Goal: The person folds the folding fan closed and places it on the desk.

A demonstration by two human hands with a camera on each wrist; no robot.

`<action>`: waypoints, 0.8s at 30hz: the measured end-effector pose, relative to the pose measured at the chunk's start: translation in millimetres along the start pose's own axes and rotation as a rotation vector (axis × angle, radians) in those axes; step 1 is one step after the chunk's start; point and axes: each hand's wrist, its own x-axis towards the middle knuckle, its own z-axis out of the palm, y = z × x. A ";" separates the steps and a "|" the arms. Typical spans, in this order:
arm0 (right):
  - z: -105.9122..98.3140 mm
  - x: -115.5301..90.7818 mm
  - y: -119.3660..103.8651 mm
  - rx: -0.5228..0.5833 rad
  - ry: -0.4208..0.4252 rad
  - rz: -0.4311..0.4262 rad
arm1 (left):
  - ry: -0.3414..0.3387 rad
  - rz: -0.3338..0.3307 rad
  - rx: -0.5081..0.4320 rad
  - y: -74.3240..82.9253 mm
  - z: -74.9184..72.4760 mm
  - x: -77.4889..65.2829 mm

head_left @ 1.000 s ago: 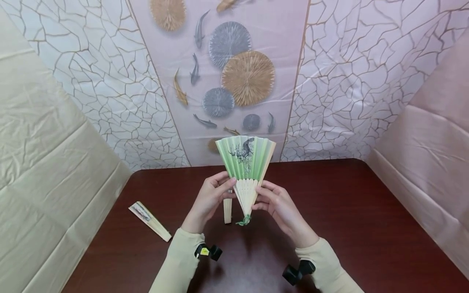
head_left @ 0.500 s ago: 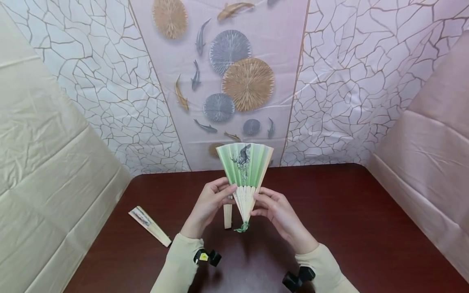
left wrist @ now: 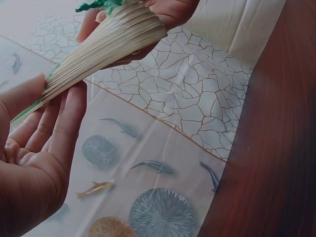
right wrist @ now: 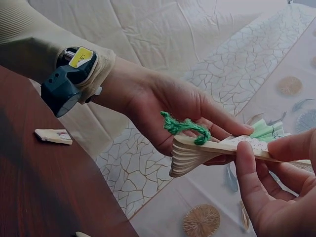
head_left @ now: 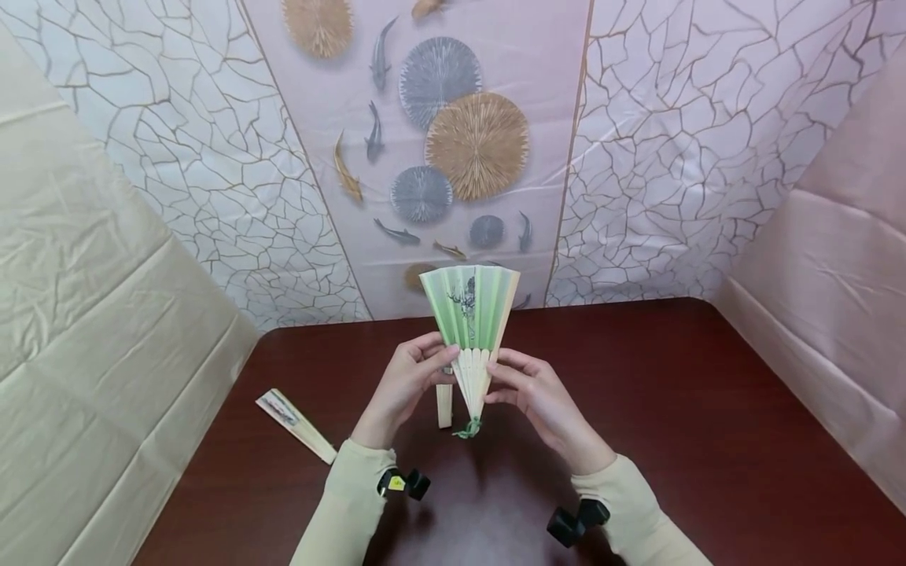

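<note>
Between both hands a green folding fan (head_left: 470,310) is held upright and partly spread, showing a dark tree print on its leaf. Its pale ribs narrow to a green cord (head_left: 469,428) at the bottom. My left hand (head_left: 406,387) pinches the fan's left edge, thumb in front and fingers behind. On the right edge, my right hand (head_left: 539,401) pinches the outer rib. In the left wrist view the stacked ribs (left wrist: 106,47) run between the two hands. The right wrist view shows the cord (right wrist: 185,128) hanging at the pivot end.
A folded fan (head_left: 296,424) with a printed leaf lies on the dark red table (head_left: 672,424) at the left. Another folded fan (head_left: 443,405) is partly hidden behind my left hand. A patterned cloth (head_left: 637,157) hangs behind the table.
The green fan has narrowed as my right hand moved its right edge slightly inward to the left. My left hand keeps its pinch. The other fans stay on the table.
</note>
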 end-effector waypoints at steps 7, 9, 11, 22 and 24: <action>-1.5 -0.4 2.0 -0.010 -0.005 0.002 | -0.004 -0.014 0.012 -1.5 -0.3 -0.4; -1.9 -0.1 1.6 -0.019 0.004 -0.002 | -0.010 -0.010 0.022 -1.3 -0.1 0.4; -1.5 0.0 1.6 -0.019 0.020 0.003 | -0.019 -0.008 0.033 -1.2 -0.2 0.2; -0.1 2.5 1.9 -0.022 0.038 0.008 | -0.030 -0.004 0.066 1.4 -0.5 0.3; 0.3 2.9 1.8 -0.029 0.042 0.012 | -0.026 -0.003 0.063 1.5 -0.6 0.5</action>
